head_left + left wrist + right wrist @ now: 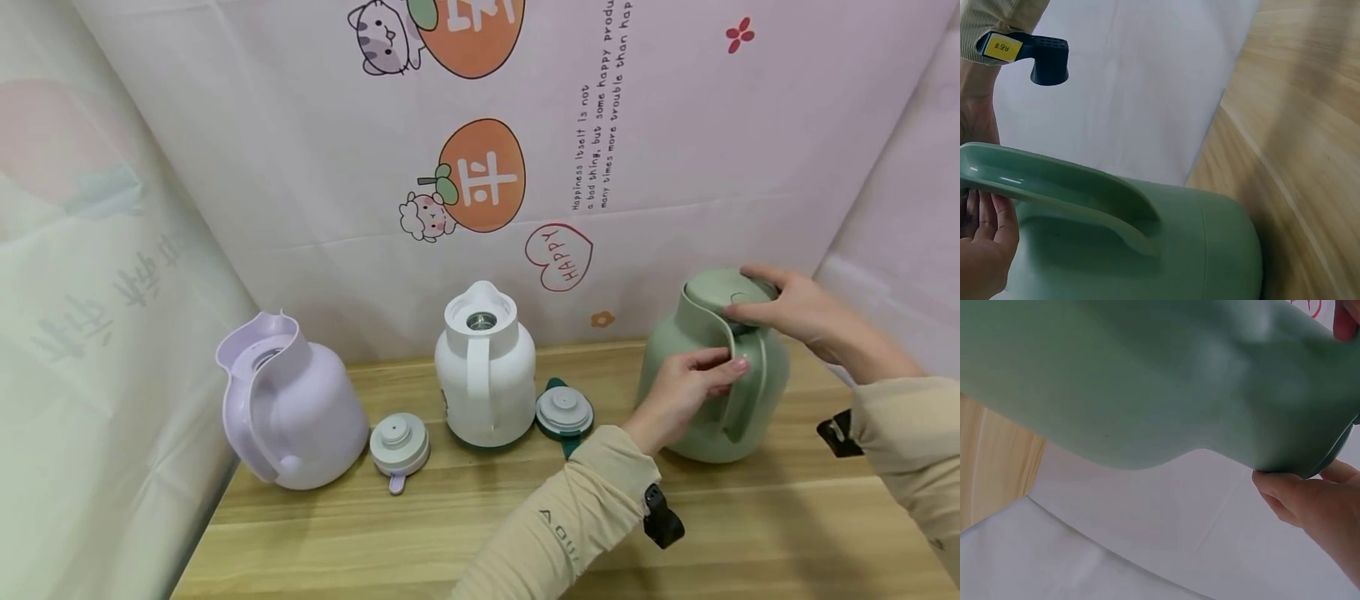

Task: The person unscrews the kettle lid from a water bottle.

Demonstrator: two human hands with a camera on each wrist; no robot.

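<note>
Your right hand (813, 321) grips the lid (720, 287) at the top of the green jug (771, 392), which stands on the right side of the table (360, 546). Your left hand (682, 392) holds that jug's handle (742, 408) from the near left. To the left of it, a grey and dark green stopper (564, 407) lies just beside the white jug (517, 379), whose mouth is uncovered and whose handle faces you. Further left, a grey stopper (399, 444) with a lilac tab lies between the white jug and the lilac jug (318, 417), also uncovered. On the far side hangs a pale printed cloth (315, 167), and you wear beige sleeves (558, 525).
</note>
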